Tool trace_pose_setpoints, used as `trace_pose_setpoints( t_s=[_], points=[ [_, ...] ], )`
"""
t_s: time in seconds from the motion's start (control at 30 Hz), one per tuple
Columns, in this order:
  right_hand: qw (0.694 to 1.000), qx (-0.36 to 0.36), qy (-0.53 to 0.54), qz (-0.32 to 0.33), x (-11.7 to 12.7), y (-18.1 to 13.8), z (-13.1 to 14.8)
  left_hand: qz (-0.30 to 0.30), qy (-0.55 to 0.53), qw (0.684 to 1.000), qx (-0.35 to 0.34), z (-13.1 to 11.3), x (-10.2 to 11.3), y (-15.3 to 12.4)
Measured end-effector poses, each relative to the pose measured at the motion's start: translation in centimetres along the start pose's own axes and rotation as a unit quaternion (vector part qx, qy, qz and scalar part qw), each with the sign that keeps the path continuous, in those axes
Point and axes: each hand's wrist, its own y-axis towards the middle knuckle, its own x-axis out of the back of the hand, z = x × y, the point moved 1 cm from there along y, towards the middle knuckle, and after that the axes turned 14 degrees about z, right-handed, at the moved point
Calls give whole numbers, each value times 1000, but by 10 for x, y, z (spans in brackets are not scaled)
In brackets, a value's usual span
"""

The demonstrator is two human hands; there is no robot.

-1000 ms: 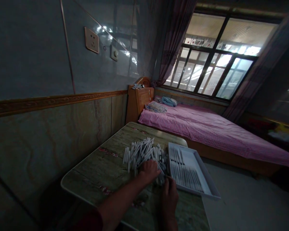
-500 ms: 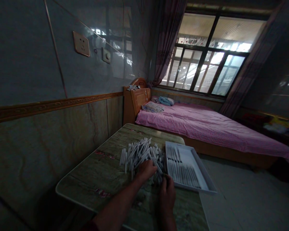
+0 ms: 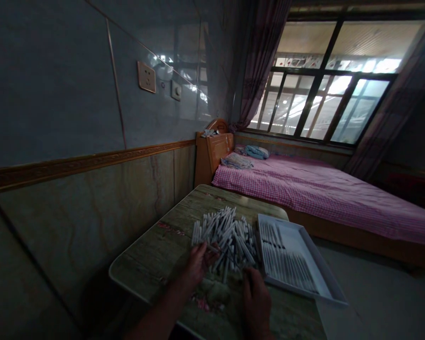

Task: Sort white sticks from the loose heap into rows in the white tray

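Observation:
A loose heap of thin white pen-like sticks (image 3: 225,229) lies on the table. My left hand (image 3: 200,262) is at the heap's near left edge, thumb and fingers closed on one such stick (image 3: 212,248). Below the heap's right side, my right hand (image 3: 257,295) is curled shut close to the tabletop; what its fingers hold, if anything, is hidden. Just right of the heap sits a shallow white tray (image 3: 317,245), with more of these sticks (image 3: 286,264) laid side by side in two rows. Dark ends show on some of them.
The table (image 3: 152,264) has a stone-like top with rounded corners, and the tray reaches past its right edge. Behind it stands a bed (image 3: 297,189) with a pink checked sheet. A tiled wall (image 3: 145,184) runs along the left.
My left hand has drawn away from the right hand to the heap's left edge, now with a stick in its fingers. The right hand stays near the tray. The view has shifted left.

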Motion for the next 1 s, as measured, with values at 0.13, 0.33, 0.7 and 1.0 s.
trace_pose_setpoints(
  t_s=[0.13, 0.33, 0.7, 1.0],
  points=[
    [1000, 28, -9, 5, 1, 1, 2, -4, -23, 1000, 2, -1, -1, 0],
    [999, 37, -9, 4, 2, 1, 3, -8, -32, 999, -12, -5, -4, 0],
    [996, 59, -58, 18, 1, -1, 5, -6, 25, 999, -23, -4, -3, -7],
    [989, 117, -62, 69, -1, -1, 16, 34, 137, 990, -2, 12, -6, -21]
  ],
)
